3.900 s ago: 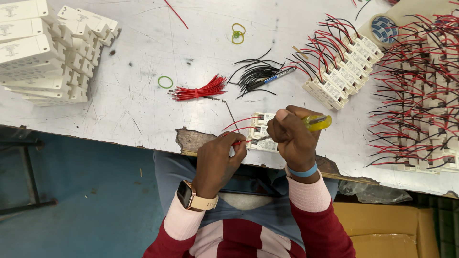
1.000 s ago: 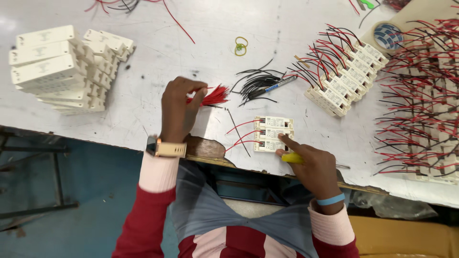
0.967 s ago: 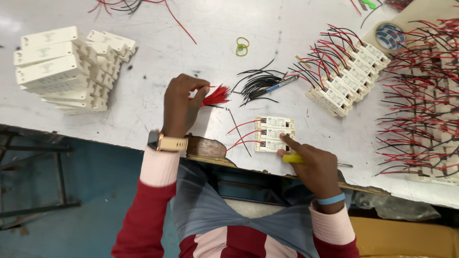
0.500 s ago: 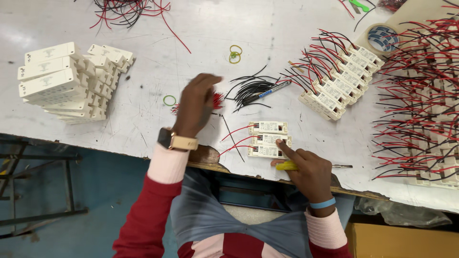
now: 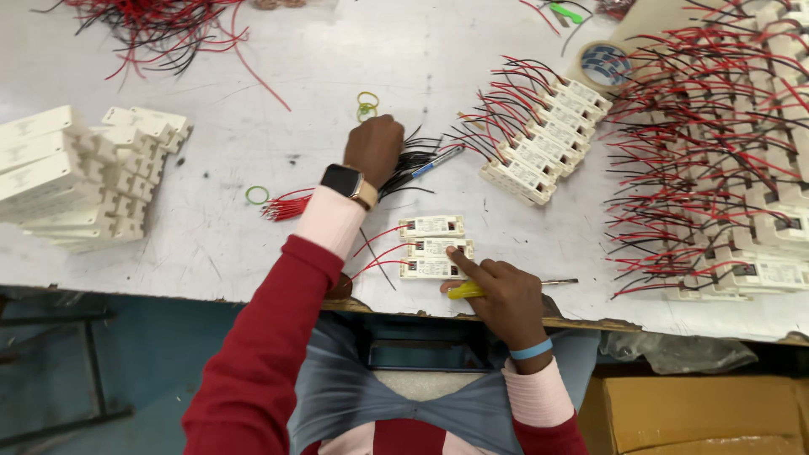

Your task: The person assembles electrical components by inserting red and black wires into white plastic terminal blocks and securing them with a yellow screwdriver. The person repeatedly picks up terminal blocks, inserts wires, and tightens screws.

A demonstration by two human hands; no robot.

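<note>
The left hand reaches out over the middle of the worktop and rests on a bundle of black wires, its fingers curled down into the strands; whether they actually pinch a wire cannot be told from above. A blue pen lies just beside that bundle. Under the left forearm, toward the near edge, lies a bundle of red wires, with a green rubber band just beside it.

The right hand sits at the near edge of the worktop, closed around a yellow-handled tool whose thin metal shaft points along the edge toward the right. Its index finger is stretched out and touches the nearest of three small white modules with red leads — these lie side by side close to the near edge, between the two hands.

Open surface is scarce. The left end holds stacked white housings, the far left corner a tangle of loose red and black wires, and the right end is covered by wired modules in rows. A diagonal row of wired modules stands just beyond the black bundle. The barest patch lies between the stacked housings and the left hand.
</note>
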